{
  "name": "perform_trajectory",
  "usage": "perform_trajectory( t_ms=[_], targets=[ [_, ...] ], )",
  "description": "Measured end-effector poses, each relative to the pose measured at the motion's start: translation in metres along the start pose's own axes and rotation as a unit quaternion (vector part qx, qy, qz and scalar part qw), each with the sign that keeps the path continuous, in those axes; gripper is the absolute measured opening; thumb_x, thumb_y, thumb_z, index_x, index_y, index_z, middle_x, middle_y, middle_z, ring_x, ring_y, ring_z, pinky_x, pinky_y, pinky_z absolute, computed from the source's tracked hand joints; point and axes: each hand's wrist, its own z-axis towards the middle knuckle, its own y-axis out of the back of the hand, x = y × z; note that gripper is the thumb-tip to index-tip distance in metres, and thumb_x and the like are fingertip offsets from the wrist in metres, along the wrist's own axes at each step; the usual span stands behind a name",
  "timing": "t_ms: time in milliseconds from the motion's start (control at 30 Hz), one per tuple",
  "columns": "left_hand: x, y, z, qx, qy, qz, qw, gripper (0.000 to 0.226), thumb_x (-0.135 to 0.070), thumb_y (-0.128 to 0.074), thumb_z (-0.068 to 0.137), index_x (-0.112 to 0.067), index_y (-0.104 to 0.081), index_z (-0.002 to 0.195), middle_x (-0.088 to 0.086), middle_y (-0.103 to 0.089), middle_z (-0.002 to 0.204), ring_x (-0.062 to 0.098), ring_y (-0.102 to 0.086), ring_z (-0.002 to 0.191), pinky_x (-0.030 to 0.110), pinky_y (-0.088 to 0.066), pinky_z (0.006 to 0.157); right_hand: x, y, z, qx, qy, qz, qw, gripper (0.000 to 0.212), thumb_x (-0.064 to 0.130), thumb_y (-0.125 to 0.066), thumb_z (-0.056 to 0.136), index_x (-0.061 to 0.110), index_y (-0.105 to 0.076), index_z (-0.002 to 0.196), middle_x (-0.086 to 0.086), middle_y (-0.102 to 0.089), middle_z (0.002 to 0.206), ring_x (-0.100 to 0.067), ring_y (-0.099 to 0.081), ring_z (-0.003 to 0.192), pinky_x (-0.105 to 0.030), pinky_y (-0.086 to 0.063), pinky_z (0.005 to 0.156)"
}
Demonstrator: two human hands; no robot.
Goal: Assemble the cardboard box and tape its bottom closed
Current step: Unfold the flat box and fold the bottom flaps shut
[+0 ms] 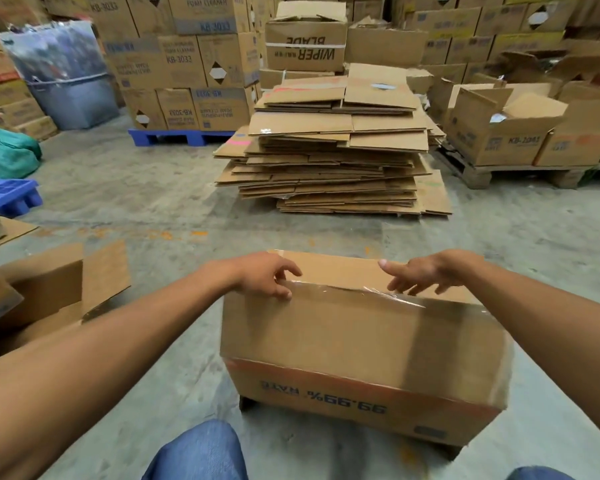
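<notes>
A brown cardboard box [354, 341] stands upside down in front of me on the concrete floor, with an orange band and inverted print low on its near side. Its flaps are folded shut on top, and clear tape [388, 296] runs along the seam. My left hand [267, 277] rests on the top's left end, thumb and fingers pinching at the flap edge. My right hand [420, 275] hovers over the right part of the seam, fingers spread and pointing left, touching the tape. No tape roll is visible.
A tall stack of flattened cartons [329, 157] lies straight ahead. Stacked boxes on a blue pallet [177, 136] stand at back left, open boxes on a wooden pallet [499, 174] at right. Another open carton [52, 292] sits at my left. My knees show at the bottom.
</notes>
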Motion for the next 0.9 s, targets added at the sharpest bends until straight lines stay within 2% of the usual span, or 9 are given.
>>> perform_trajectory(
  t_ms=[100, 200, 233, 300, 367, 433, 567, 733, 900],
  targets=[
    [0.014, -0.029, 0.022, -0.094, 0.041, 0.089, 0.991, 0.068, -0.051, -0.056, 0.092, -0.035, -0.028, 0.152, -0.001, -0.039, 0.155, 0.025, -0.040, 0.138, 0.043, -0.034, 0.110, -0.012, 0.006, -0.001, -0.027, 0.009, 0.035, 0.999, 0.083, 0.076, -0.013, 0.088, 0.023, -0.051, 0.139, 0.001, -0.059, 0.136, -0.016, -0.054, 0.124, -0.049, -0.029, 0.112],
    [0.032, -0.065, 0.043, -0.085, 0.114, 0.054, 0.988, 0.072, -0.063, -0.044, 0.091, -0.041, -0.016, 0.153, 0.001, -0.011, 0.165, 0.037, -0.010, 0.149, 0.054, -0.018, 0.117, -0.028, -0.002, 0.006, -0.123, 0.062, -0.020, 0.990, 0.060, 0.062, -0.026, 0.097, 0.020, -0.059, 0.124, -0.007, -0.067, 0.117, -0.022, -0.061, 0.103, -0.038, -0.041, 0.099],
    [0.039, -0.077, 0.048, -0.076, 0.141, 0.018, 0.987, 0.073, -0.068, -0.040, 0.089, -0.043, -0.015, 0.153, 0.001, -0.005, 0.166, 0.041, -0.005, 0.149, 0.056, -0.016, 0.117, -0.037, -0.011, 0.011, -0.163, 0.066, -0.055, 0.983, 0.053, 0.060, -0.028, 0.098, 0.023, -0.060, 0.118, -0.008, -0.066, 0.122, -0.022, -0.059, 0.101, -0.038, -0.041, 0.095],
    [0.049, -0.098, 0.054, -0.077, 0.167, -0.055, 0.981, 0.083, -0.080, -0.030, 0.081, -0.043, -0.012, 0.154, 0.004, 0.003, 0.166, 0.044, -0.004, 0.149, 0.058, -0.014, 0.118, -0.062, -0.036, 0.022, -0.225, 0.027, -0.108, 0.968, 0.052, 0.064, -0.026, 0.096, 0.036, -0.052, 0.132, -0.001, -0.047, 0.149, -0.025, -0.045, 0.128, -0.051, -0.029, 0.105],
    [0.053, -0.114, 0.055, -0.103, 0.167, -0.095, 0.976, 0.088, -0.083, -0.027, 0.079, -0.040, -0.012, 0.155, 0.004, 0.003, 0.166, 0.043, -0.013, 0.148, 0.054, -0.018, 0.119, -0.084, -0.064, 0.033, -0.249, 0.004, -0.079, 0.965, 0.059, 0.069, -0.020, 0.093, 0.049, -0.024, 0.148, 0.008, -0.016, 0.163, -0.024, -0.012, 0.149, -0.064, -0.014, 0.110],
    [0.053, -0.125, 0.055, -0.133, 0.168, -0.100, 0.971, 0.079, -0.075, -0.030, 0.088, -0.038, -0.014, 0.155, 0.003, 0.000, 0.166, 0.042, -0.024, 0.145, 0.049, -0.024, 0.118, -0.098, -0.084, 0.044, -0.288, 0.025, -0.045, 0.956, 0.064, 0.071, -0.016, 0.091, 0.049, -0.013, 0.151, 0.009, -0.006, 0.165, -0.024, 0.002, 0.151, -0.063, -0.017, 0.114],
    [0.051, -0.139, 0.055, -0.166, 0.182, -0.093, 0.965, 0.076, -0.071, -0.027, 0.091, -0.035, -0.013, 0.156, 0.001, -0.002, 0.166, 0.039, -0.026, 0.146, 0.051, -0.027, 0.116, -0.102, -0.085, 0.063, -0.351, 0.029, -0.041, 0.935, 0.061, 0.066, -0.019, 0.093, 0.047, -0.018, 0.151, 0.009, -0.011, 0.165, -0.023, -0.002, 0.150, -0.055, -0.023, 0.116],
    [0.043, -0.149, 0.048, -0.174, 0.191, -0.089, 0.962, 0.078, -0.068, -0.028, 0.091, -0.029, -0.012, 0.156, 0.007, -0.002, 0.166, 0.041, -0.025, 0.146, 0.051, -0.027, 0.116, -0.105, -0.072, 0.081, -0.348, 0.022, -0.047, 0.936, 0.065, 0.068, -0.016, 0.091, 0.046, -0.015, 0.152, 0.008, -0.009, 0.165, -0.022, -0.002, 0.151, -0.056, -0.018, 0.117],
    [0.050, -0.142, 0.026, -0.205, 0.199, -0.088, 0.954, 0.068, -0.053, -0.036, 0.096, -0.020, -0.024, 0.155, 0.013, -0.015, 0.164, 0.033, -0.023, 0.148, 0.047, -0.026, 0.117, -0.091, -0.088, 0.085, -0.341, 0.031, -0.041, 0.939, 0.067, 0.069, -0.016, 0.089, 0.046, -0.014, 0.152, 0.005, -0.007, 0.165, -0.027, -0.002, 0.151, -0.058, -0.015, 0.118]
  ],
)
